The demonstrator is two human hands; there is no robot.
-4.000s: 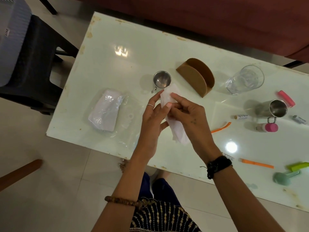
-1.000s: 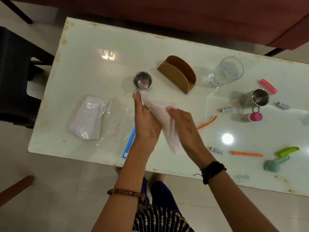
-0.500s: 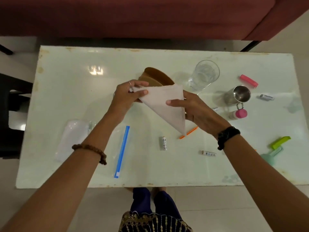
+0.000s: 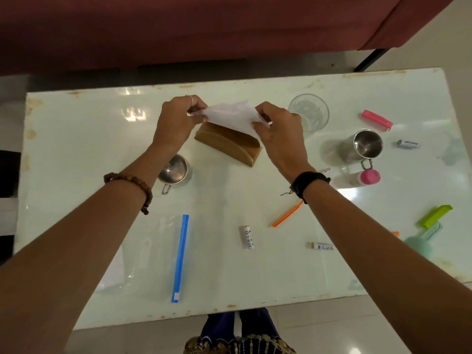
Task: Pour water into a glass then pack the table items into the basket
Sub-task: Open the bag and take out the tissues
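Both hands hold a folded white paper napkin by its two ends, my left hand on the left end and my right hand on the right. The napkin's lower edge sits in the slot of the brown wooden napkin holder on the white table. A clear glass stands just right of my right hand. One steel cup sits below my left wrist, another steel cup at the right. No basket is in view.
A zip bag with a blue strip lies front left. Scattered batteries, an orange stick, a pink-capped bottle, a pink tube, a green clip and a teal item lie right. A maroon sofa stands behind.
Both hands have carried the napkin away from me and set its lower edge into the wooden holder. The camera has moved forward over the table.
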